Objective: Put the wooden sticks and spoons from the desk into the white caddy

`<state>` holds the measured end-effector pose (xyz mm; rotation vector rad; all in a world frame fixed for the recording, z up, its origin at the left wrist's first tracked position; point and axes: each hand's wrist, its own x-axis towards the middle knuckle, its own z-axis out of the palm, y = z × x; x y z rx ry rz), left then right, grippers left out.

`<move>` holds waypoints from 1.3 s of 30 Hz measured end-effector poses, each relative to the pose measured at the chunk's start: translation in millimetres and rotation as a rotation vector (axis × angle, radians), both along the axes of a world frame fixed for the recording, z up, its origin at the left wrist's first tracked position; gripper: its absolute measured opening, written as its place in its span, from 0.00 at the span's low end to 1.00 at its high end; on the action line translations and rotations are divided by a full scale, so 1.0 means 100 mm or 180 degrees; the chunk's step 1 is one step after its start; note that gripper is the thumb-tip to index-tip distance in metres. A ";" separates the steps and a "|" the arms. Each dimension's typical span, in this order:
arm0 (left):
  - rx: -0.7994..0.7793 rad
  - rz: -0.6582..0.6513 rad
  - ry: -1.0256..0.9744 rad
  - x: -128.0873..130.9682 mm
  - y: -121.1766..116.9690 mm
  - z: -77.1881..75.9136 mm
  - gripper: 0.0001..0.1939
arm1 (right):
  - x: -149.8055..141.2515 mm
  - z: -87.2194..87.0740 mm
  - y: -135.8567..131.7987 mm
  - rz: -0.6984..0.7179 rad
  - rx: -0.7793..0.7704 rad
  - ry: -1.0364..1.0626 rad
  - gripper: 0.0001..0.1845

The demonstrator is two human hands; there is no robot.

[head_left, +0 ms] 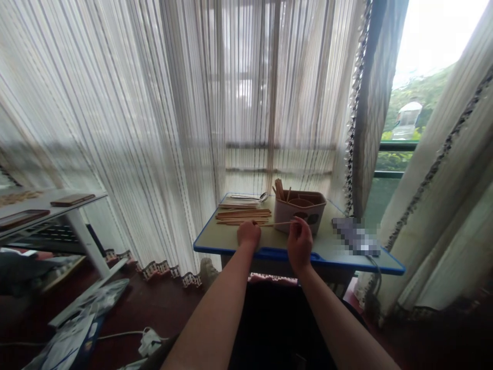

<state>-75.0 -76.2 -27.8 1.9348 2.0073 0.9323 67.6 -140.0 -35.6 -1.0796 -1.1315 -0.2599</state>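
Note:
A single chopstick (275, 224) runs nearly level between my two hands, in front of the utensil holder. My right hand (300, 241) pinches its right end. The fingers of my left hand (249, 234) are closed around its other end, close to the loose chopsticks (242, 216) lying in a bundle on the desk. Just behind my right hand stands the holder (283, 211), a pale box with a brown rim and compartments. Several chopsticks (280, 189) stand upright in its left part. Metal utensils (248, 197), one with a rounded head, lie behind the bundle.
The small desk (208, 236) has a blue edge. A blurred-out object (354, 235) with a cable lies on its right side. Sheer curtains (185, 128) hang behind. To the left is a white table (73, 208), with bags and a cable (123, 335) on the floor.

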 end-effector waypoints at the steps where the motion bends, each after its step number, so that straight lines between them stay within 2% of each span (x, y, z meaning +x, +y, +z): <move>1: 0.0001 0.0010 -0.0037 0.00 0.00 0.00 0.14 | 0.01 0.08 -0.06 0.0026 0.0078 -0.0177 0.14; 3: 0.0019 0.0025 -0.0101 0.00 -0.01 0.01 0.14 | 0.04 0.31 -0.20 0.0000 0.0210 -0.0438 0.14; 9: 0.0051 0.0034 -0.0150 -0.01 -0.01 0.01 0.14 | 0.16 1.16 -0.49 -0.0544 0.0361 -0.0852 0.14; 11: 0.0020 0.0032 -0.0155 -0.02 -0.02 0.02 0.13 | 0.20 1.34 -0.48 -0.0592 0.0344 -0.1074 0.15; 14: 0.0018 0.0016 -0.0155 -0.03 -0.03 0.03 0.13 | 0.25 1.47 -0.39 -0.0597 0.0273 -0.1368 0.15; 19: 0.0108 -0.0034 -0.0169 -0.03 -0.01 0.00 0.14 | 0.30 1.47 -0.17 -0.0592 0.0039 -0.1483 0.16; 26: 0.0126 -0.0078 -0.0231 -0.02 0.00 -0.02 0.13 | 0.29 1.21 0.20 -0.0546 -0.0644 -0.1646 0.18; 29: 0.0105 -0.0068 -0.0183 -0.02 0.00 -0.01 0.13 | 0.26 1.06 0.37 -0.0555 -0.0878 -0.1644 0.28; 33: 0.0010 -0.0049 -0.0018 -0.03 -0.01 0.00 0.14 | 0.21 0.91 0.61 -0.0201 -0.1113 -0.1276 0.44; 39: 0.0024 -0.0069 -0.0057 -0.03 0.00 0.00 0.14 | 0.07 0.95 0.89 0.0071 -0.1109 -0.0906 0.46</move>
